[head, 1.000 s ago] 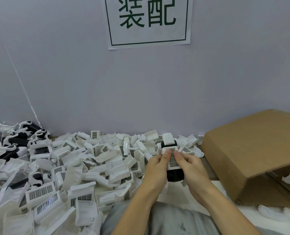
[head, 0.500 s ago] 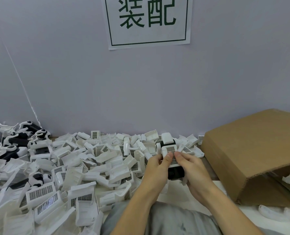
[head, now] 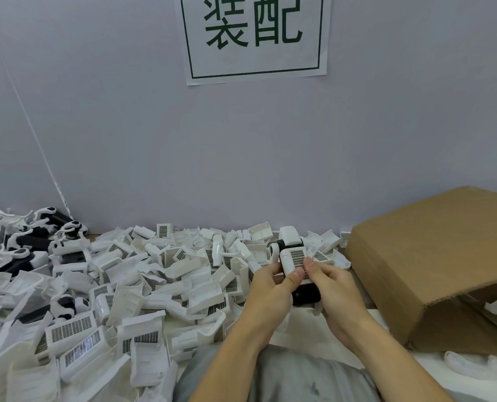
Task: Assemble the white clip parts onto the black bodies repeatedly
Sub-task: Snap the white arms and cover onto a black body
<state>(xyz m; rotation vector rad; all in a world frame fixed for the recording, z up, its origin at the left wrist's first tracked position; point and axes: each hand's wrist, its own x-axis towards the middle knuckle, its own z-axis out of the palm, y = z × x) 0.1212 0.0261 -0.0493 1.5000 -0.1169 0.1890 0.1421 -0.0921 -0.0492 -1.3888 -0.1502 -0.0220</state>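
Both hands on one unit, held above the table edge at centre.

Left hand (head: 270, 288) and right hand (head: 335, 288) grip a black body (head: 306, 294), thumbs clamped on the white clip part (head: 293, 261) with its mesh grille face up. Heap of loose white clip parts (head: 143, 280) spreads left; assembled black-and-white units (head: 27, 242) lie far left. Cardboard box (head: 433, 256) on its side at right. Paper sign (head: 254, 36) on wall.

**Materials & finishes**

White moulded-plastic clip part (head: 295, 264): smooth, slight sheen, w/ dark fine mesh grille. Black plastic body (head: 306, 294): matt. Brown corrugated cardboard box (head: 433, 256): matt, dull paper face. White paper wall sign (head: 254, 36): flat, printed green. Grey cloth trousers (head: 293, 378): soft, matt.
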